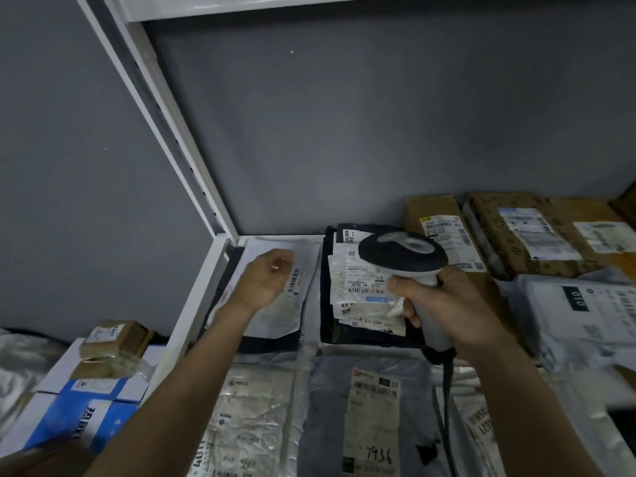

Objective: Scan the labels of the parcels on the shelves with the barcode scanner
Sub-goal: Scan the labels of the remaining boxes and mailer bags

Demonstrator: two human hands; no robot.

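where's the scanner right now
In the head view the scanner sits right of centre, gripped by the right hand, held over the dark parcel with several labels, just left of the cardboard box.

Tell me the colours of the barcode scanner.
Head view: the handheld barcode scanner has a black head and pale grey handle.

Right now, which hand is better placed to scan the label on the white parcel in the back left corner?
The right hand: it already grips the barcode scanner, whose head is beside that white parcel. The left hand holds nothing and hovers over the parcel, near its label.
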